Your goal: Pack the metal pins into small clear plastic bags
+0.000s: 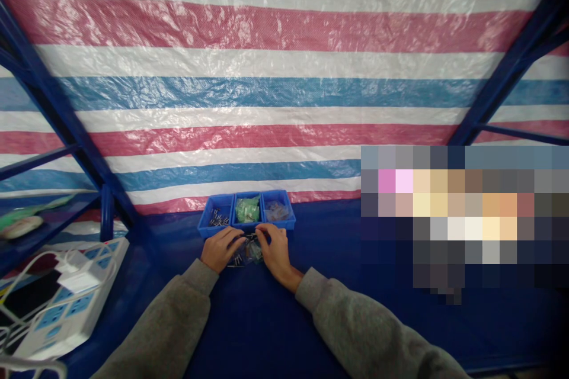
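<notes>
My left hand (222, 249) and my right hand (276, 253) meet just in front of three joined blue bins. Fingers of both hands are pinched at the ends of a small thin dark piece (250, 235), whose exact kind I cannot make out. Under the fingers, on the blue table, lies a pile of small metal parts and clear plastic bags (253, 251), partly hidden. The left bin (203, 226) holds loose slim metal pieces (219, 219). A green packet (248, 209) fills the middle bin, and clear bags (277, 211) lie in the right bin (291, 224).
On the left, a white power strip (95, 302) carries a white plug adapter (80, 271) and tangled cables. Blue frame posts (84, 136) flank the striped plastic sheet (275, 92) behind the table (262, 331). A pixelated area hides the right side.
</notes>
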Action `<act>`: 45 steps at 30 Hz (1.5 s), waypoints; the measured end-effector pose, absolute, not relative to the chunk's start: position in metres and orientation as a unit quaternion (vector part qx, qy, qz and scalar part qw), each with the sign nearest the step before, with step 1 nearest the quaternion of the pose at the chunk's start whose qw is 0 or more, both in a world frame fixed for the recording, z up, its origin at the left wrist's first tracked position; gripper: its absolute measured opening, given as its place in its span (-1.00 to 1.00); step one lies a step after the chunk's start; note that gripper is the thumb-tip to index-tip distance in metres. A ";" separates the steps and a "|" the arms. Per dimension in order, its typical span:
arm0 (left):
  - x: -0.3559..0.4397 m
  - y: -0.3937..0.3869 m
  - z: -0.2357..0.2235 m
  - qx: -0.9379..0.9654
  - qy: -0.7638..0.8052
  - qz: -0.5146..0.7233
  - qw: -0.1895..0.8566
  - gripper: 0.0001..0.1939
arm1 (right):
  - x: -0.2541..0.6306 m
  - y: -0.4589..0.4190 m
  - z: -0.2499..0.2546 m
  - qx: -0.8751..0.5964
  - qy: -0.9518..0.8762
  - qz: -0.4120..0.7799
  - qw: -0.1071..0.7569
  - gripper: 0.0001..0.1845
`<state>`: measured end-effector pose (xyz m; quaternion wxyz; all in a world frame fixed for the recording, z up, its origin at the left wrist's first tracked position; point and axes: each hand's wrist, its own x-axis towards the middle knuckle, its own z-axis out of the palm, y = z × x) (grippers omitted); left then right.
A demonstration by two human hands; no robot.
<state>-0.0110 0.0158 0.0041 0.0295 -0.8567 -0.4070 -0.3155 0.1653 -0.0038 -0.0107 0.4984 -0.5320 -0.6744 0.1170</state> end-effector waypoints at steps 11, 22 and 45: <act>-0.011 0.016 0.002 -0.857 -0.356 -0.373 -0.001 -0.85 | 0.162 -0.004 -0.013 -0.456 -0.616 0.222 0.603 -0.83; -0.011 0.013 0.003 -0.838 -0.390 -0.381 0.005 -0.84 | 0.161 -0.004 -0.015 -0.409 -0.621 0.272 0.611 -0.86; -0.012 0.013 0.004 -0.840 -0.383 -0.384 0.001 -0.85 | 0.162 -0.006 -0.011 -0.389 -0.652 0.247 0.602 -0.85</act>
